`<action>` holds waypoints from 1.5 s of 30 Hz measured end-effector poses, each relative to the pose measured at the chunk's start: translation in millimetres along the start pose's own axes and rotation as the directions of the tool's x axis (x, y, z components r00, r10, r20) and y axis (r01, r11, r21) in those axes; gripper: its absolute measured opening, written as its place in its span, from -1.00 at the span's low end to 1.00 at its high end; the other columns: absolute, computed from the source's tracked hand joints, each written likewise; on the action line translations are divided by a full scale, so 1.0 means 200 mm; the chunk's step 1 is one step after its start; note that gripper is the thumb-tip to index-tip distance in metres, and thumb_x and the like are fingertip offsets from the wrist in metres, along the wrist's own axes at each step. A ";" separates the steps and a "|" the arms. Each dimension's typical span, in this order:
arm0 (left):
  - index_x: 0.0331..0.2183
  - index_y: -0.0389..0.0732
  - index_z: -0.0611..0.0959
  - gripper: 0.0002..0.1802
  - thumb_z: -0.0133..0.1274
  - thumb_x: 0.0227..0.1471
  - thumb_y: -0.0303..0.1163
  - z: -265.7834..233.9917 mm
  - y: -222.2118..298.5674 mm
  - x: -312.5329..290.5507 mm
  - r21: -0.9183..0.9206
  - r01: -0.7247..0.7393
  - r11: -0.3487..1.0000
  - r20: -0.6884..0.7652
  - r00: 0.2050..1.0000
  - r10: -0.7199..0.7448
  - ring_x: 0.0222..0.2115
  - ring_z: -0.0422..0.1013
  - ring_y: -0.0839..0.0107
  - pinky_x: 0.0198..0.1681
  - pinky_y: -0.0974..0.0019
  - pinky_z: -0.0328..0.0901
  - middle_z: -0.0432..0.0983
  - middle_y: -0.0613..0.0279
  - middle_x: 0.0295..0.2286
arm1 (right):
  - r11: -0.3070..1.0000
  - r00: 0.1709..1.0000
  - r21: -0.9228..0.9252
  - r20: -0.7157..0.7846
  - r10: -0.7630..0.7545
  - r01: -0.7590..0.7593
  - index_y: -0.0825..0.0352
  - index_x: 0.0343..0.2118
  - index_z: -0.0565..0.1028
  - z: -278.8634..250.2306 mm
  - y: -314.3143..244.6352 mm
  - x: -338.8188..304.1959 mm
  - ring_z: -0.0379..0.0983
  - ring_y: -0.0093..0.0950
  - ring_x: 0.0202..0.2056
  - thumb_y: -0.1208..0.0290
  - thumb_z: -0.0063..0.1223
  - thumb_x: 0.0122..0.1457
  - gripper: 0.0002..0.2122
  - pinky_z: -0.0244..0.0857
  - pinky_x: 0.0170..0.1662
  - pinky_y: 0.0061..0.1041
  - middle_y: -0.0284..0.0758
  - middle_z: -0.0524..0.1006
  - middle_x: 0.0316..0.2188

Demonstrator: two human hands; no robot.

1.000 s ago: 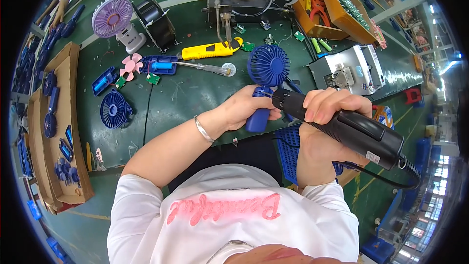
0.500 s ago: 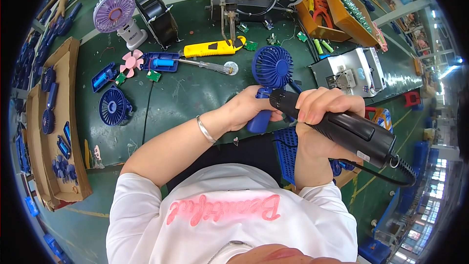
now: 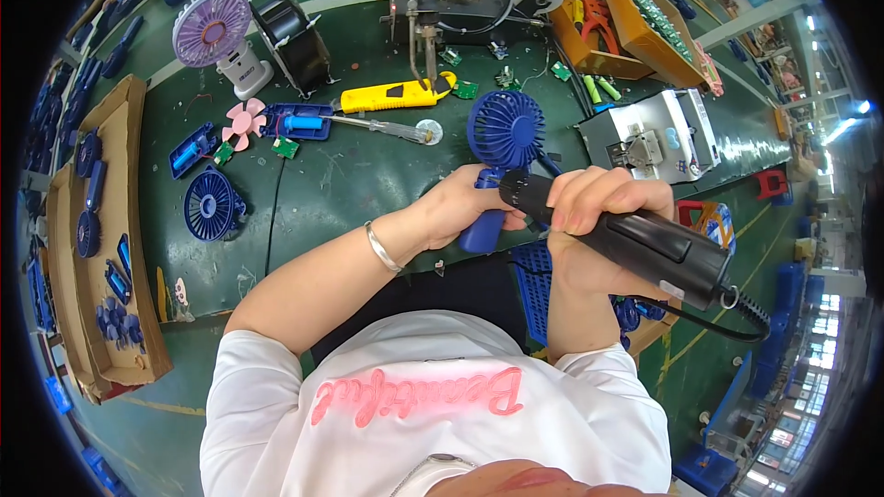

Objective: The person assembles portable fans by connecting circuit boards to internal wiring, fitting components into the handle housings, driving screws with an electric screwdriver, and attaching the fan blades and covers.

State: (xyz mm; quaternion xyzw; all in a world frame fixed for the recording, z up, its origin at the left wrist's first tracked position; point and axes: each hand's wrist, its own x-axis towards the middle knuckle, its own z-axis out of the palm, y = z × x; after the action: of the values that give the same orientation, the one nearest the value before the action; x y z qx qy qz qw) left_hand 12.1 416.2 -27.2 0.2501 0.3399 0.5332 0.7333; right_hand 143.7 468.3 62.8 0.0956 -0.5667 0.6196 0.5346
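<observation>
Blue handheld fan [image 3: 505, 131], black corded tool [image 3: 658, 253], hands [image 3: 456, 209] [image 3: 608, 195] curled closed, left round fan, right round tool

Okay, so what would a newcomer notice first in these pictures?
Probably the thick black cylindrical corded tool in the right hand, its tip close to the neck of the dark-blue plastic handheld fan in the left hand. Next might come the long bright-yellow tool lying left of that fan's head, and the purple-and-white plastic fan standing farther left.
</observation>
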 end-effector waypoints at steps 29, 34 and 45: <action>-0.21 -0.28 0.50 -0.72 0.16 0.01 -0.46 0.01 0.04 -0.02 -0.106 0.095 0.990 0.003 0.995 -0.095 -0.32 0.51 0.36 -0.17 0.32 0.42 0.50 0.16 -0.36 | 0.968 0.793 -0.194 -0.609 0.007 -0.157 0.34 -0.48 0.38 -0.20 -0.25 0.17 0.18 -0.41 -0.67 -0.37 -0.48 0.04 -0.30 0.14 -0.47 -0.38 -0.29 0.31 -0.73; -0.20 -0.29 0.49 -0.68 0.19 -0.04 -0.52 -0.01 0.05 -0.01 -0.139 0.089 0.986 0.003 0.996 -0.090 -0.30 0.49 0.32 -0.15 0.30 0.40 0.49 0.14 -0.34 | 0.940 0.920 -0.307 -0.307 -0.245 0.148 0.29 -0.34 0.44 -0.02 -0.21 0.06 0.26 -0.44 -0.70 -0.37 -0.37 0.04 -0.32 0.17 -0.55 -0.39 -0.32 0.35 -0.69; -0.16 -0.28 0.46 -0.62 0.18 -0.06 -0.54 0.01 0.05 -0.01 -0.144 0.108 0.984 -0.027 0.993 -0.113 -0.32 0.52 0.32 -0.16 0.31 0.43 0.50 0.16 -0.33 | 0.977 0.965 -0.174 -0.208 -0.160 0.125 0.36 -0.22 0.31 -0.04 -0.13 -0.02 0.35 -0.39 -0.62 -0.55 -0.28 -0.14 -0.14 0.29 -0.46 -0.35 -0.25 0.40 -0.60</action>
State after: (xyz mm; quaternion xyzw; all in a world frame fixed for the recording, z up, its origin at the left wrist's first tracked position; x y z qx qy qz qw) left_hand 6.0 416.7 -18.1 0.1687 0.3270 0.5188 0.7717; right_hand 169.0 467.0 71.5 0.0235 -0.5432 0.5387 0.6436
